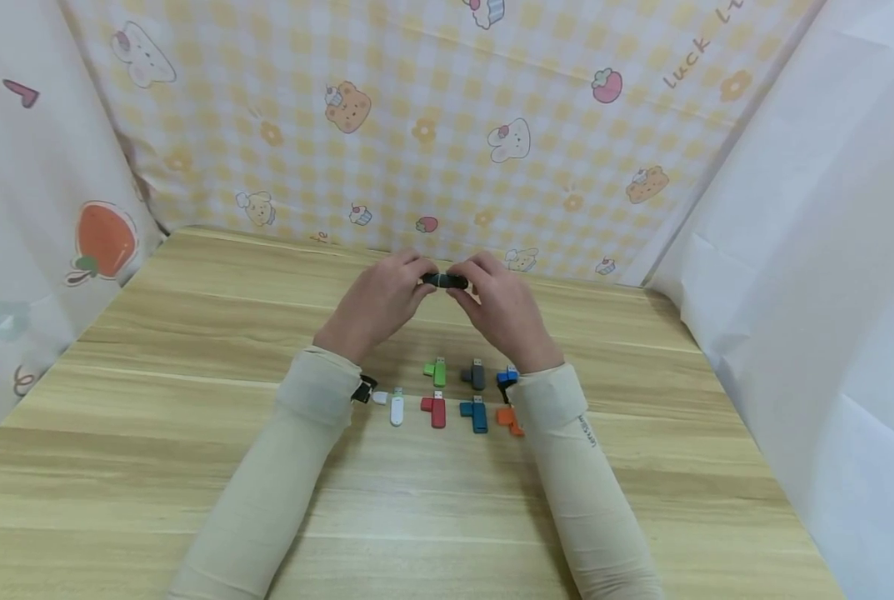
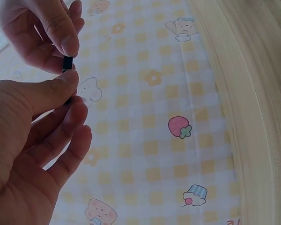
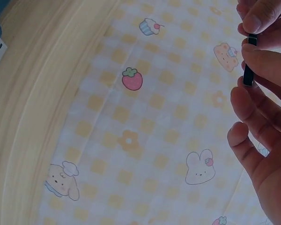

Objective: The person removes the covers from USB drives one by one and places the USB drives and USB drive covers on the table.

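Note:
In front of me, a dark USB flash drive is held level between both hands, raised above the far part of the table. My left hand pinches its left end with thumb and fingers, while my right hand pinches the right end. A thin light line crosses the drive's middle in the head view. Seen from the right wrist, the narrow black body passes under the right thumb, its lower end showing. The left wrist view shows only a short piece, the fingertips hiding the rest.
On the wooden table lie uncapped USB drives in two rows: green, grey, blue, white, red, teal-blue and orange. The right sleeve partly covers the blue and orange ones. A patterned cloth hangs behind.

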Demonstrator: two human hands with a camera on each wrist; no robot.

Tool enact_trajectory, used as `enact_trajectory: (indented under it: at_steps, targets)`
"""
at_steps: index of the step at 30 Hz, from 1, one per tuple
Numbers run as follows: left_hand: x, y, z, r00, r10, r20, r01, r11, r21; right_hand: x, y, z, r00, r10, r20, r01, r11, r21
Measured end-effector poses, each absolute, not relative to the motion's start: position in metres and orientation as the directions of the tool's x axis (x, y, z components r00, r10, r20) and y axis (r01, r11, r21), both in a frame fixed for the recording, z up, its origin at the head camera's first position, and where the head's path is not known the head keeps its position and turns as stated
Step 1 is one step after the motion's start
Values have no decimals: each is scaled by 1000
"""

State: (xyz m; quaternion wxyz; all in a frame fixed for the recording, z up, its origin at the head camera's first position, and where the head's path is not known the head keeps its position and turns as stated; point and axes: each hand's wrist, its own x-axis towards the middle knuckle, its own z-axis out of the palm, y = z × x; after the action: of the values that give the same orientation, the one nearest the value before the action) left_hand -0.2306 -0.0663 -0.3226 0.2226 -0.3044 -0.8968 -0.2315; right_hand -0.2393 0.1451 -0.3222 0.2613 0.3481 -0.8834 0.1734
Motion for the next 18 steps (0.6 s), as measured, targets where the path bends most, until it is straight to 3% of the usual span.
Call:
enact_trajectory:
  at_steps: [18]
  targets:
    - [-229, -64, -321, -706, 422, 568, 655, 693, 300, -241, 155, -318, -668, -498, 553, -681, 710, -182]
